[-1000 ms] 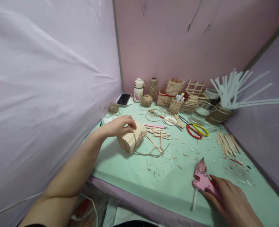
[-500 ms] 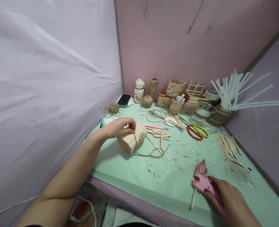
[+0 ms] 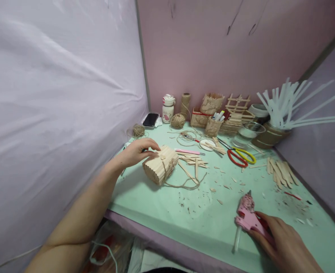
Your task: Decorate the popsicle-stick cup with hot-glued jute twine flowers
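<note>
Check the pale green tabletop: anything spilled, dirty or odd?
Pale wood chips and dark specks litter the front of the tabletop, like uncleared debris. The pink plastic glue gun looks blotched brownish near its nozzle, perhaps residue.

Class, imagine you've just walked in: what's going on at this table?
The right hand grips a pink glue gun by its handle. The left hand is at a stick-covered wooden piece with twine around it. Loose craft sticks and wood scraps lie about, with open scissors farther back.
</note>
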`<state>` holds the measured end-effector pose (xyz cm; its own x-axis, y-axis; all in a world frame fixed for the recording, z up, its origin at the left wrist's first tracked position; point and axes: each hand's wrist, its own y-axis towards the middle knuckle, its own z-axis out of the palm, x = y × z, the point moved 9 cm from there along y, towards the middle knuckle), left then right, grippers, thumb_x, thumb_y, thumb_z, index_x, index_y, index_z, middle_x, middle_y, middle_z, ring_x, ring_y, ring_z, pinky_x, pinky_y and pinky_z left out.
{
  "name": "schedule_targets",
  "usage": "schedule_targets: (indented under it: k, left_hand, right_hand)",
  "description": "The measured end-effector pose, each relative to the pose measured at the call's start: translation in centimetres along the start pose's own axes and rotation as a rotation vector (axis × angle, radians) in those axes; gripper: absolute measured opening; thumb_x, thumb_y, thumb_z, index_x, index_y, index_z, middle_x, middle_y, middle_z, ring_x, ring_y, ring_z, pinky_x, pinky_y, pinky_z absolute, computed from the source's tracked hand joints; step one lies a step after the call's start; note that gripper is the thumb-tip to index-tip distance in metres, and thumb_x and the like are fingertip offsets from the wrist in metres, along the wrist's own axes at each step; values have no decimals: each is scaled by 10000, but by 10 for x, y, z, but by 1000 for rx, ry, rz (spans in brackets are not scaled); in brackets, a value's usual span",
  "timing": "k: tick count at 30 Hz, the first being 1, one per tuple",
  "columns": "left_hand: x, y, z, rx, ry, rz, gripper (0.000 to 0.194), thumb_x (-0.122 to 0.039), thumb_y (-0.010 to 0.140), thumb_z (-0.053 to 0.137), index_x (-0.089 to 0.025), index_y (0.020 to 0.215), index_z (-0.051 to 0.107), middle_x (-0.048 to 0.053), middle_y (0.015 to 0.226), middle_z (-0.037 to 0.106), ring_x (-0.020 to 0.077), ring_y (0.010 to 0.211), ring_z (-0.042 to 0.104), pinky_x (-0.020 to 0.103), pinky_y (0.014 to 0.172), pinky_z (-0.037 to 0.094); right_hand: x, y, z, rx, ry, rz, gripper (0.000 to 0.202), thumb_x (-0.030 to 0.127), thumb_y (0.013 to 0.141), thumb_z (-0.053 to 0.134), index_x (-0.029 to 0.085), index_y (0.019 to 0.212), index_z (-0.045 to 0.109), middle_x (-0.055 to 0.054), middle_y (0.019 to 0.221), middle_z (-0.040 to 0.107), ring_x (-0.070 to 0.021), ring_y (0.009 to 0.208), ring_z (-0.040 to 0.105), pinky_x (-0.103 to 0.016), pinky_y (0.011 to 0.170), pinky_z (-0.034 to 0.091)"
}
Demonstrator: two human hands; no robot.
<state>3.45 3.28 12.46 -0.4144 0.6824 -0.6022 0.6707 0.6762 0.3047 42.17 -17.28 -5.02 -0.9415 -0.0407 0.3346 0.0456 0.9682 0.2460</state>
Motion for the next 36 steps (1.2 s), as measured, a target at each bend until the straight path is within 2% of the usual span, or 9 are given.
schedule_targets:
  k: [6,9,16,20,23,25,28,32,36]
  left_hand:
    - [-6,19,22,283,56,-4,185,-285,871,624,-213,1010,723,69,1063,644,185,1005,599,310,908,433]
    - [-7,22,29,370,70,-11,177,-275,878,601,-200,989,717,70,1055,616,185,1003,586,307,907,427]
    - [-6,21,29,390,64,-15,173,-266,883,579,-191,1007,672,70,1056,607,183,988,567,295,879,424]
    - [-7,22,32,431,68,-21,182,-257,894,555,-188,1020,668,71,1057,607,178,984,568,287,873,420]
    - [-7,23,33,444,61,-29,168,-266,890,560,-182,980,675,72,1040,605,178,964,567,283,856,423]
    - [-7,24,32,422,39,-21,162,-280,881,575,-182,960,677,71,1028,611,181,958,566,286,853,425]
    - [-7,25,25,327,-46,-5,156,-304,857,613,-184,935,675,66,1010,626,181,944,569,298,866,423]
    - [-6,20,13,135,-347,-36,165,-313,829,664,-169,911,668,73,992,636,179,928,567,300,828,430]
    - [-6,6,7,-109,-719,-99,212,-328,753,765,-157,850,688,59,883,637,149,819,553,277,758,424]
  right_hand:
    - [4,-1,-4,-6,4,35,648,733,749,579,140,972,716,-198,874,714,-323,750,688,-450,683,540]
    - [6,0,-5,18,42,58,602,707,747,609,151,953,714,-185,870,712,-318,758,685,-452,689,545]
    - [19,0,-27,28,267,255,498,637,777,588,195,978,697,-151,951,723,-296,821,696,-408,711,578]
    - [38,2,-37,82,525,380,499,623,745,626,219,1032,684,-111,1048,726,-273,870,710,-331,709,594]
    - [55,3,-35,117,741,433,493,595,720,667,249,1071,680,-86,1006,743,-274,845,720,-305,664,592]
    - [62,4,-32,80,836,485,461,582,741,642,261,1069,695,-88,931,749,-283,798,719,-305,582,575]
    - [78,7,-26,39,944,506,443,583,807,544,238,1020,720,-126,900,741,-289,743,704,-312,486,531]
    - [120,21,-26,57,1083,380,504,631,829,516,215,1034,713,-141,965,729,-258,731,676,-333,574,552]
    - [164,39,-23,88,1270,340,498,607,850,523,191,1052,706,-136,991,711,-254,802,669,-318,615,537]
